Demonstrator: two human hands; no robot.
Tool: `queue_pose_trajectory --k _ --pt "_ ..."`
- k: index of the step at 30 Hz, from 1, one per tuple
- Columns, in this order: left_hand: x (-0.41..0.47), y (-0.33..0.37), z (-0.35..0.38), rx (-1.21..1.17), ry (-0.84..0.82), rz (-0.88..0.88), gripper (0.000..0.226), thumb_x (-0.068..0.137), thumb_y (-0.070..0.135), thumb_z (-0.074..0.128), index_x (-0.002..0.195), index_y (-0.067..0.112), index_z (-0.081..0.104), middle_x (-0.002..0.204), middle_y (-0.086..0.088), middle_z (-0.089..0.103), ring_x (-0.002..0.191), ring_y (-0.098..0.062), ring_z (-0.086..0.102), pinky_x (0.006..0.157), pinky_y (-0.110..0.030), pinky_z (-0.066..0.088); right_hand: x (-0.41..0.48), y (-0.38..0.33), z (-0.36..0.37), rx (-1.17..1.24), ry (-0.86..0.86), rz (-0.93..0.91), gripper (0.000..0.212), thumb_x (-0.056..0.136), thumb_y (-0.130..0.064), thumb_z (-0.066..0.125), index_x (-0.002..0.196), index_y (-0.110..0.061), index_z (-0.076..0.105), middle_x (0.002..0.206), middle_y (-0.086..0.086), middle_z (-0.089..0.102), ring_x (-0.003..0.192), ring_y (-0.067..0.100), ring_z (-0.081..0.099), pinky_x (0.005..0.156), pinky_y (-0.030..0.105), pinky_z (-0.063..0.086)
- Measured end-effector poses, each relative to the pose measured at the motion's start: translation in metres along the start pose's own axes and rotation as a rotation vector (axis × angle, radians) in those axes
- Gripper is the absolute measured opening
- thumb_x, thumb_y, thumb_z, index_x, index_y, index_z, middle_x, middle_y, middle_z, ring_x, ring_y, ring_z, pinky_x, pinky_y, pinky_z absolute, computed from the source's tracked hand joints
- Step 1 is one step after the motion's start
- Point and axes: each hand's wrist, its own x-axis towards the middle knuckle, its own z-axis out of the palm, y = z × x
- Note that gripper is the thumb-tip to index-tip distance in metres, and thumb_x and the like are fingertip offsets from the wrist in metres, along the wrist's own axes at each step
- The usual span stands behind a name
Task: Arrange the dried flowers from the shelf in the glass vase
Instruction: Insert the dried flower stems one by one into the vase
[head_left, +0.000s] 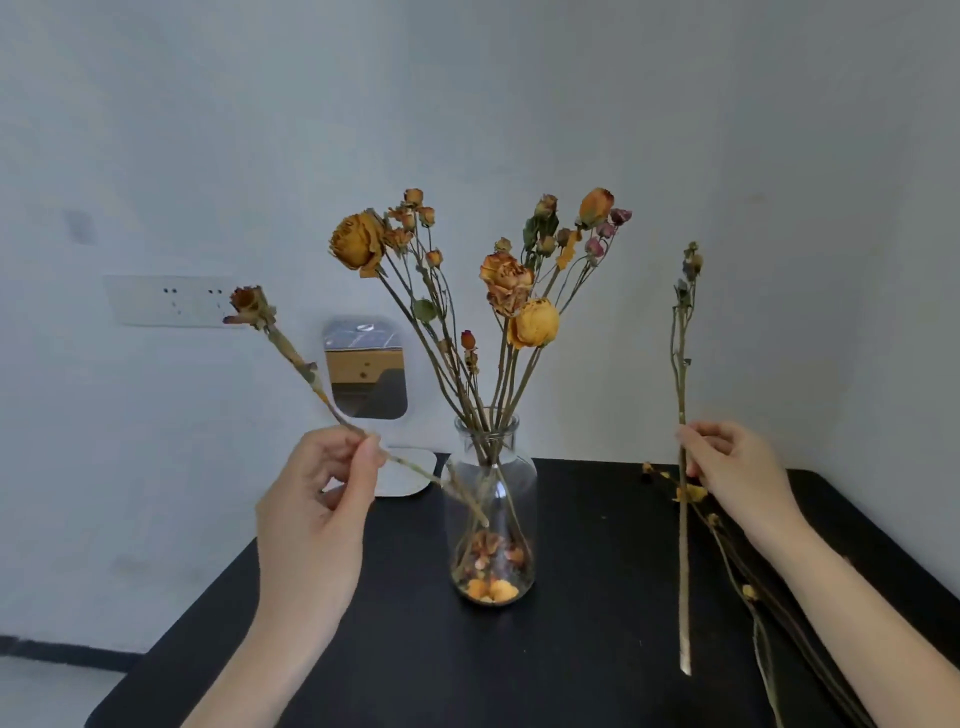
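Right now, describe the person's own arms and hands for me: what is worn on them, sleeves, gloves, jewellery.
Nothing worn is visible. The left hand and the right hand are bare, with no gloves, and no ring shows on either. The left forearm and the right forearm are bare down to the frame's edge: no sleeve, watch or bracelet is in view.

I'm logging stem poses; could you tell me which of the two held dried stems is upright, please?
The long stem in the right hand: it stands nearly vertical, right of the glass vase, whereas the rose stem in the left hand slants diagonally.
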Motion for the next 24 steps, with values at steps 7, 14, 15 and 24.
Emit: queue_pose_trajectory --k 7,14,15,24 --pt "0.031 0.024 0.019 0.068 0.039 0.304 0.018 0.089 0.021 0.057 0.083 0.037 0.053 0.075 0.019 0.059 0.076 0.009 0.058 0.064 -0.001 0.043 -0.003 -0.010 0.005 -0.006 -0.039 0.006 0.010 0.091 -0.025 0.054 0.099 -0.021 0.056 0.073 0.006 0.062 0.071 0.019 0.061 0.058 0.024 0.042" --pt "0.042 0.028 0.033 0.082 0.057 0.380 0.002 0.090 0.021 0.055 0.090 0.022 0.057 0.077 0.013 0.059 0.075 -0.010 0.060 0.067 -0.012 0.047 -0.006 -0.014 0.002 0.001 -0.016 -0.002 0.009 0.091 -0.022 0.054 0.099 -0.019 0.056 0.070 0.005 0.060 0.067 0.015 0.060 0.059 0.021 0.040" --pt "0.043 0.026 0.035 0.088 0.050 0.375 0.004 0.090 0.020 0.055 0.091 0.019 0.059 0.077 0.008 0.061 0.073 -0.012 0.061 0.068 -0.012 0.047 -0.006 -0.014 0.002 0.002 -0.015 -0.003 0.009 0.091 -0.022 0.054 0.099 -0.020 0.056 0.070 0.004 0.061 0.067 0.015 0.060 0.059 0.020 0.040" --pt "0.043 0.005 0.046 0.239 -0.057 0.357 0.015 0.087 0.015 0.060 0.095 0.005 0.066 0.075 0.002 0.059 0.059 -0.006 0.051 0.058 -0.009 0.041 -0.007 -0.017 0.006 -0.017 -0.024 0.008 0.012 0.091 -0.022 0.054 0.102 -0.017 0.057 0.072 0.005 0.061 0.069 0.016 0.060 0.062 0.022 0.043"
